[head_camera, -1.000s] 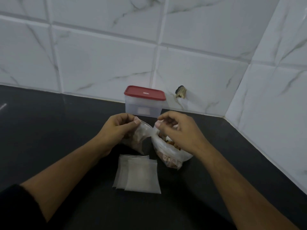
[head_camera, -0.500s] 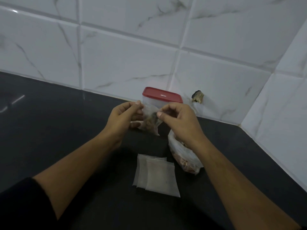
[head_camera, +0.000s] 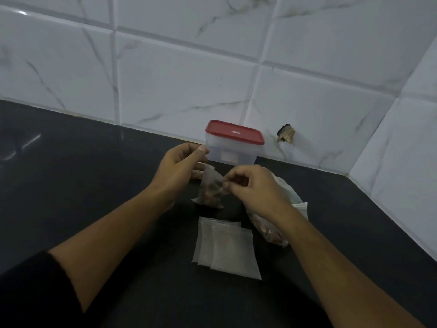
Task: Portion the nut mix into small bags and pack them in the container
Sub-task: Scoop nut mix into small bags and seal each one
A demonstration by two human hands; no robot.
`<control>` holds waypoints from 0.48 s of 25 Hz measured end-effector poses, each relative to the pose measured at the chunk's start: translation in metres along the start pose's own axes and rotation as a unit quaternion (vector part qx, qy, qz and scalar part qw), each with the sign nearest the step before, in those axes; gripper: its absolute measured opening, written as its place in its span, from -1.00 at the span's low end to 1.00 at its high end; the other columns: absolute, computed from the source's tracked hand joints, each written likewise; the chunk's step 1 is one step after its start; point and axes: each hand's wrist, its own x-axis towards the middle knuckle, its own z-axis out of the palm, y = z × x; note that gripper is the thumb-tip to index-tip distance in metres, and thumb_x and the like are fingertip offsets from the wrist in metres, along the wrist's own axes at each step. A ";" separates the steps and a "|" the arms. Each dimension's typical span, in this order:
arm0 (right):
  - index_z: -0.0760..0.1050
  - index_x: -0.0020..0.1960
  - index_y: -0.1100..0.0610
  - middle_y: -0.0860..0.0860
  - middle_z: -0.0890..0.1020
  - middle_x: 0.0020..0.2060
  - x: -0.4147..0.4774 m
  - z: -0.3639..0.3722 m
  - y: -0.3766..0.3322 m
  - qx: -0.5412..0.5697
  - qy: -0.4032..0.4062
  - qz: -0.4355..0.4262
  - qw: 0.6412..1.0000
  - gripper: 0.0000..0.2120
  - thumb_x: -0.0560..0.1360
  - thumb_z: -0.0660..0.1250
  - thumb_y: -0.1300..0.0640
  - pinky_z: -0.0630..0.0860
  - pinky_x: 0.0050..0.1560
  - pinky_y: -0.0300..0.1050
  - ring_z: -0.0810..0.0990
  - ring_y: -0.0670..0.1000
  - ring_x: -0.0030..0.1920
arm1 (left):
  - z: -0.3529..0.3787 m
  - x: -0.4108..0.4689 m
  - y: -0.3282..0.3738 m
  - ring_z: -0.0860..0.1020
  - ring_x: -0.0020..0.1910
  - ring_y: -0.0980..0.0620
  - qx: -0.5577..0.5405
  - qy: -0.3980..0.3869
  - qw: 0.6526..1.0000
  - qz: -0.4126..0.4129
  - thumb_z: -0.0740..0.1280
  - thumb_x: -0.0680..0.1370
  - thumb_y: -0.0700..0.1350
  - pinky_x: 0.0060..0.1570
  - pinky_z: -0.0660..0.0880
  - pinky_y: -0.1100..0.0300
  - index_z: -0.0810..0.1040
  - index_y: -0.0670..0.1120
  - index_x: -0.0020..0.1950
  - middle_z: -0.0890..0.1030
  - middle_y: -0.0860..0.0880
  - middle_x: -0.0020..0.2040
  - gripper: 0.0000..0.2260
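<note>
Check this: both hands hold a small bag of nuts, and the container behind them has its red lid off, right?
No, the head view shows the red lid on the container. The left hand and right hand do hold the small bag.

One view only, taken from the head and directed forward and down at close range. The counter [head_camera: 82, 197] is seen running to a tiled wall [head_camera: 177, 79] corner; the left hand [head_camera: 179, 171] and right hand [head_camera: 255, 188] are framed near centre.
</note>
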 end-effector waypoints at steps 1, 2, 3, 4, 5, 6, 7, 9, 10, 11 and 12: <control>0.71 0.01 0.03 -0.13 0.73 -0.15 0.000 0.001 0.003 0.002 0.003 0.005 1.000 -0.92 0.56 0.46 0.16 0.62 0.04 -0.20 0.68 -0.19 -0.08 | 0.000 0.000 -0.001 0.68 -0.09 0.10 0.020 -0.023 1.000 0.002 0.32 0.66 -0.04 -0.10 0.63 0.20 0.63 -0.15 0.17 0.67 -0.07 0.00 -0.78; 0.71 0.01 0.04 -0.12 0.73 -0.16 0.001 -0.001 0.004 0.020 0.021 0.003 1.000 -0.92 0.56 0.45 0.17 0.60 0.00 -0.26 0.68 -0.19 -0.10 | 0.000 0.000 -0.002 0.69 -0.02 0.07 0.045 -0.050 0.998 0.000 0.36 0.64 -0.03 -0.02 0.64 0.15 0.63 -0.12 0.21 0.68 -0.08 0.05 -0.78; 0.71 0.01 0.07 -0.11 0.72 -0.18 0.002 -0.003 0.005 0.043 0.043 -0.005 0.998 -0.92 0.57 0.45 0.19 0.57 -0.05 -0.31 0.68 -0.19 -0.12 | 0.000 0.000 -0.003 0.70 0.03 0.04 0.068 -0.077 0.995 -0.004 0.39 0.62 -0.04 0.03 0.65 0.13 0.62 -0.10 0.23 0.69 -0.08 0.09 -0.77; 0.71 0.00 0.09 -0.09 0.72 -0.20 0.002 -0.006 0.005 0.065 0.065 -0.014 0.996 -0.93 0.57 0.45 0.20 0.55 -0.10 -0.34 0.67 -0.18 -0.15 | 0.000 -0.001 -0.004 0.71 0.04 0.02 0.084 -0.101 0.991 -0.009 0.42 0.60 -0.09 0.06 0.65 0.13 0.61 -0.11 0.24 0.70 -0.09 0.09 -0.77; 0.71 -0.01 0.12 -0.08 0.72 -0.21 0.002 -0.008 0.006 0.087 0.080 -0.018 0.993 -0.94 0.56 0.45 0.21 0.55 -0.13 -0.34 0.67 -0.17 -0.17 | 0.001 -0.001 -0.006 0.72 0.02 0.01 0.091 -0.116 0.989 -0.011 0.43 0.59 -0.13 0.07 0.65 0.12 0.62 -0.14 0.21 0.72 -0.09 0.06 -0.79; 0.70 -0.01 0.13 -0.07 0.72 -0.21 0.001 -0.009 0.007 0.107 0.084 -0.016 0.991 -0.95 0.56 0.46 0.22 0.54 -0.14 -0.34 0.66 -0.18 -0.19 | 0.001 0.000 -0.007 0.72 -0.01 0.00 0.095 -0.115 0.989 -0.009 0.43 0.59 -0.18 0.06 0.65 0.11 0.63 -0.17 0.15 0.73 -0.10 0.02 -0.84; 0.70 -0.01 0.14 -0.07 0.71 -0.22 0.000 -0.010 0.007 0.122 0.079 -0.006 0.989 -0.95 0.55 0.47 0.23 0.54 -0.15 -0.34 0.65 -0.20 -0.20 | 0.000 0.001 -0.008 0.72 -0.05 0.00 0.095 -0.105 0.990 -0.004 0.43 0.59 -0.21 0.02 0.64 0.12 0.65 -0.18 0.09 0.74 -0.11 -0.03 -0.89; 0.68 -0.02 0.15 -0.10 0.68 -0.25 -0.002 -0.012 0.008 0.118 0.065 0.004 0.991 -0.96 0.53 0.48 0.24 0.51 -0.18 -0.36 0.61 -0.25 -0.25 | -0.002 0.002 -0.009 0.70 -0.10 0.00 0.090 -0.085 0.992 0.004 0.43 0.58 -0.22 -0.06 0.61 0.17 0.66 -0.17 0.01 0.73 -0.11 -0.07 -0.96; 0.69 -0.04 0.15 -0.11 0.67 -0.26 -0.002 -0.013 0.007 0.111 0.072 -0.003 0.991 -0.96 0.53 0.48 0.25 0.50 -0.19 -0.37 0.59 -0.26 -0.26 | -0.003 0.002 -0.007 0.70 -0.10 -0.01 0.080 -0.080 0.994 0.010 0.43 0.58 -0.22 -0.09 0.61 0.19 0.66 -0.19 0.01 0.73 -0.14 -0.07 -0.95; 0.69 -0.05 0.14 -0.11 0.67 -0.27 -0.001 -0.016 0.007 0.113 0.090 -0.014 0.989 -0.96 0.54 0.47 0.25 0.51 -0.18 -0.37 0.59 -0.25 -0.26 | -0.003 0.003 -0.006 0.69 -0.11 -0.02 0.064 -0.076 0.995 0.017 0.42 0.58 -0.21 -0.10 0.63 0.19 0.67 -0.22 0.02 0.73 -0.16 -0.06 -0.92; 0.69 -0.05 0.14 -0.10 0.67 -0.26 0.000 -0.018 0.005 0.123 0.111 -0.026 0.986 -0.95 0.55 0.46 0.25 0.51 -0.17 -0.36 0.60 -0.24 -0.24 | -0.003 0.003 -0.004 0.69 -0.13 -0.03 0.046 -0.074 0.996 0.024 0.42 0.59 -0.21 -0.12 0.64 0.18 0.66 -0.25 0.03 0.72 -0.18 -0.05 -0.89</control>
